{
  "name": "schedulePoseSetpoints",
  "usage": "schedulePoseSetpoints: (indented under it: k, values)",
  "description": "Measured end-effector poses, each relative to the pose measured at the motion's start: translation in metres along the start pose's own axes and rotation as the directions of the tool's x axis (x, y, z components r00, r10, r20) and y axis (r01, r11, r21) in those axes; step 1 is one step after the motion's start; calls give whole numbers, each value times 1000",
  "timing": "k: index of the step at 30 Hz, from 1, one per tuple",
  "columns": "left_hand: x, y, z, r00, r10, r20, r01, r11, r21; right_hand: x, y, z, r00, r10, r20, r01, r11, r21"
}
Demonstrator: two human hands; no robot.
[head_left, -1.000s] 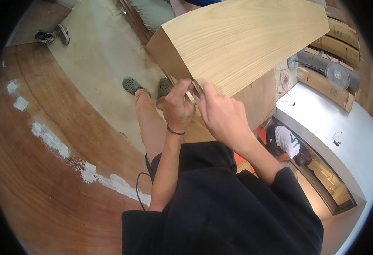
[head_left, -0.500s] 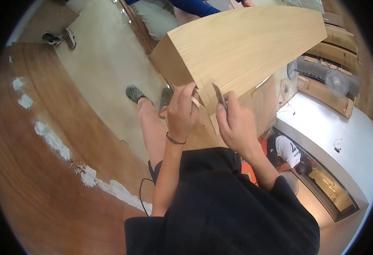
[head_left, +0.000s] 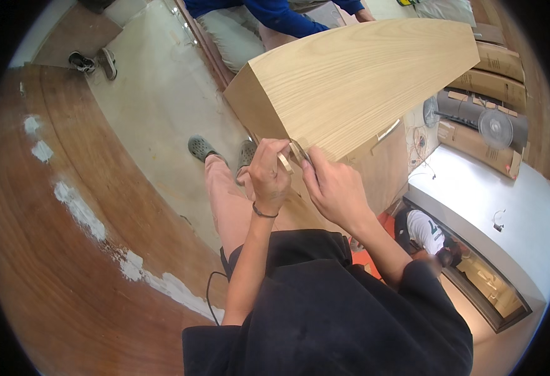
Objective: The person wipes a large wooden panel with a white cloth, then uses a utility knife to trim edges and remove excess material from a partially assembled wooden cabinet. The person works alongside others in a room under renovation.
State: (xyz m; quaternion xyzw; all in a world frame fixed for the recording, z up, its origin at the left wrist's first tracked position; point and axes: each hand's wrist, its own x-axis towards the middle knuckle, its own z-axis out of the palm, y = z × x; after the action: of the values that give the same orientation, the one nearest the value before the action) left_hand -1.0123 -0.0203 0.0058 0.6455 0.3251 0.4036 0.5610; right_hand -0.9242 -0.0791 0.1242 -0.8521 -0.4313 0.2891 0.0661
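A large wood-grained board box (head_left: 369, 75) stretches away from me, its near corner close to both hands. My left hand (head_left: 270, 175) is closed at that corner, pinching a thin, pale strip (head_left: 285, 164) that looks like wood edging. From the right, my right hand (head_left: 334, 188) grips a utility knife (head_left: 300, 151). Its flat grey blade lies against the box corner, right beside my left fingertips. The knife's handle is mostly covered by my fingers.
Beyond the box, a person in a blue sleeve (head_left: 281, 15) works; another person in a white shirt (head_left: 424, 230) bends at the right. A brown wooden panel (head_left: 124, 207) with white filler curves along the left. Cardboard boxes (head_left: 491, 88) and a fan (head_left: 495, 128) stand far right.
My right hand has moved left, bringing the knife blade from over the box top to the corner beside my left fingers. My left hand keeps its pinch on the strip.
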Motion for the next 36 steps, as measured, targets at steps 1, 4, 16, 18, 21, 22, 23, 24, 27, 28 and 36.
schedulePoseSetpoints:
  k: [1, 4, 16, 18, 21, 22, 23, 24, 27, 28, 36]
  values:
    - [0, 2, 0, 1000, 1, 2, -1, 1000, -2, 0, -1, 0, 1000, -1, 1, 1, 1000, -3]
    - [0, 3, -1, 1000, -22, 10, 22, 999, -27, 1, -1, -1, 1000, 1, 3, -1, 1000, -13]
    - [-5, -1, 4, 992, -123, -33, 119, 986, -117, -1, -9, 0, 999, 44, 20, -42, 995, -91]
    - [-5, -1, 5, 991, -128, -41, 121, 984, -131, -2, -10, 1, 1000, 28, 11, -27, 996, -81]
    - [-7, -2, 6, 988, -144, -46, 135, 977, -168, -2, -11, 3, 1000, 15, 6, -15, 997, -72]
    - [-8, -3, 5, 988, -149, -42, 140, 974, -176, -2, -11, 3, 1000, 20, 9, -19, 998, -66]
    - [-8, -4, 5, 987, -154, -38, 145, 972, -185, -1, -11, 3, 1000, 24, 13, -24, 998, -59]
    - [-8, -4, 5, 988, -148, -42, 138, 972, -192, -1, -11, 3, 999, 28, 17, -28, 998, -53]
    - [-6, -2, 6, 989, -138, -47, 126, 971, -201, -2, -11, 1, 999, 43, 29, -42, 998, -49]
    - [-5, -2, 6, 989, -139, -45, 127, 972, -196, -1, -12, 1, 998, 50, 36, -48, 998, -51]
    - [-8, -4, 6, 984, -177, -36, 161, 952, -261, 0, -14, 1, 996, 69, 49, -67, 997, -46]
